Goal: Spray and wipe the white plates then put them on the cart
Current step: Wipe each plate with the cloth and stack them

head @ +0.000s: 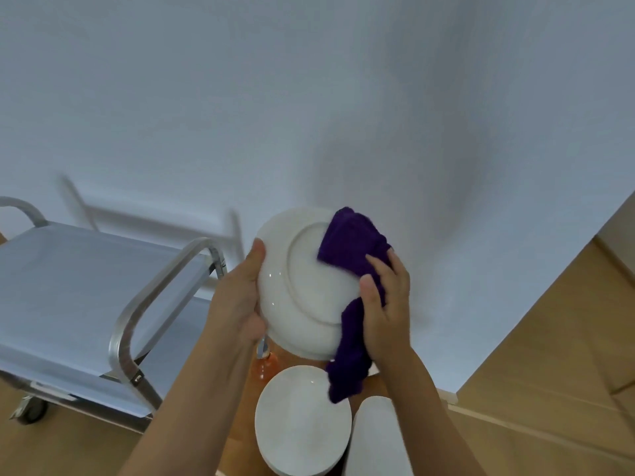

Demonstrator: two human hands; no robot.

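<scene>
Head view, looking down at two bare hands holding a round white plate (302,297) just below the centre of the frame. This glossy plate is tilted up with its underside facing the camera, so the raised circular foot ring shows. At the plate's left rim the left hand (240,297) grips it, thumb curled over the edge near the top and the remaining fingers hidden behind it. On the plate's right side the right hand (386,304) presses a dark purple cloth (354,286) against the underside; its fingers are curled into the cloth and pinch it. Soft and fuzzy, the cloth bunches over the plate's upper right and hangs down in a loose fold past the lower rim. Directly below, at the bottom centre of the frame, sits a stack of white plates (302,424), face up, smooth and shiny; how many are in it cannot be told. Between the held plate and the stack an orange spray bottle (264,367) peeks out, mostly hidden. To the left stands one metal cart (86,304) with flat pale shelves, curved tubular handles and a small caster wheel. A plain white wall (309,97) fills the upper frame, and a tan wooden floor (549,355) lies at right.
</scene>
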